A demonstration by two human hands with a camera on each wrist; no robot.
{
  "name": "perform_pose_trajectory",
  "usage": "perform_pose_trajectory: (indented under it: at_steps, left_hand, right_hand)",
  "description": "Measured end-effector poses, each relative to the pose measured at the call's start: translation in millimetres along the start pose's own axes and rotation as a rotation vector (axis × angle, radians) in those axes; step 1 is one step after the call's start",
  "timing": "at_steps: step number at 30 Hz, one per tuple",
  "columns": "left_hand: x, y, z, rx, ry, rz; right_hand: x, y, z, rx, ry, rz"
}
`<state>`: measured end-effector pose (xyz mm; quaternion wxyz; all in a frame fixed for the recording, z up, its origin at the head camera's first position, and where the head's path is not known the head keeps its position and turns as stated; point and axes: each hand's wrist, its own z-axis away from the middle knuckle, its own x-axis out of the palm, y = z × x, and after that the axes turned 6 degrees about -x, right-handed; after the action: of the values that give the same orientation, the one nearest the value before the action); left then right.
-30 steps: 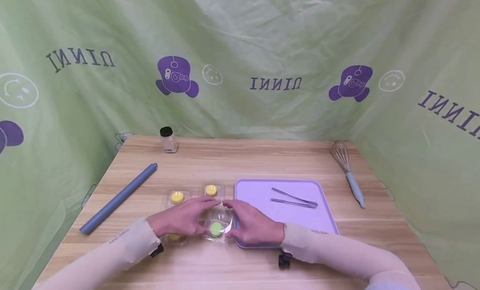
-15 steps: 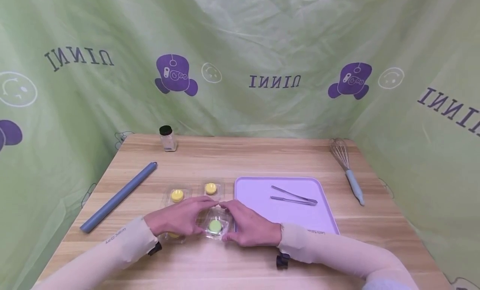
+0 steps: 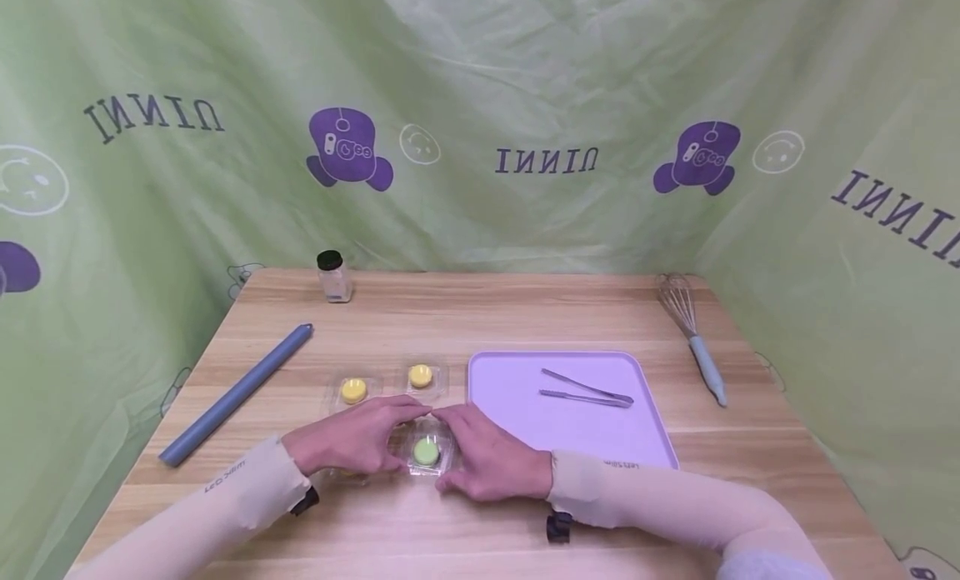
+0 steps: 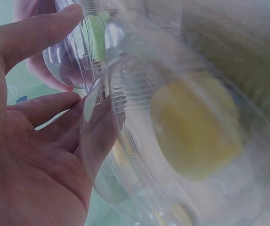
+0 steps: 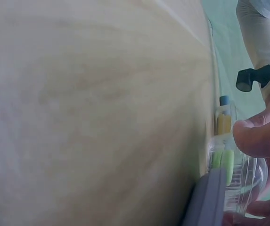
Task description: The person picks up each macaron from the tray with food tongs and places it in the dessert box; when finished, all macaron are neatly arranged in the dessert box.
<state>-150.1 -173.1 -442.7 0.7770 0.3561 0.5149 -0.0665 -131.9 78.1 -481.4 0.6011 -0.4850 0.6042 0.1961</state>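
Observation:
In the head view, a small clear plastic box (image 3: 428, 470) holding a green macaron (image 3: 426, 452) stands between my hands at the tray's left edge. My left hand (image 3: 362, 437) curves around its left side, thumb at the front and index finger behind. Opposite it, my right hand (image 3: 491, 457) grips the right side in the same way. The index fingertips of both hands meet at the back of the box. In the left wrist view a clear box with a yellow macaron (image 4: 196, 127) fills the foreground, in front of my left fingers. The right wrist view shows my right thumb (image 5: 252, 139) beside the green macaron's box.
Two more clear boxes with yellow macarons (image 3: 353, 390) (image 3: 420, 376) sit behind my hands. A lavender tray (image 3: 570, 438) carries metal tongs (image 3: 588, 388). A blue rolling pin (image 3: 236, 397) and a black-lidded jar (image 3: 334, 278) stand left; a whisk (image 3: 693, 342) lies right.
The clear lid, raised over the green macaron's box a second ago, now lies down on it. My right hand has moved a little left and toward me, closer to my left hand.

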Motion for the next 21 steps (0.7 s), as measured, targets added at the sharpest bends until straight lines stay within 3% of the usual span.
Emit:
perform_pose_trajectory:
  at_steps: [4,12,21]
  left_hand:
    - [0.5,1.0,1.2,-0.021,0.011,-0.011]
    - [4.6,9.1,4.3,-0.053,0.038,-0.038]
    - [16.7,12.9,7.8,-0.038,0.13,-0.037]
  right_hand:
    - [-0.8,2.3,-1.2,-0.008,-0.013,0.037]
    - [-4.8,3.5,-1.6,0.005,-0.08,0.009]
    - [-6.9,3.1,-1.9,0.015,-0.112,-0.02]
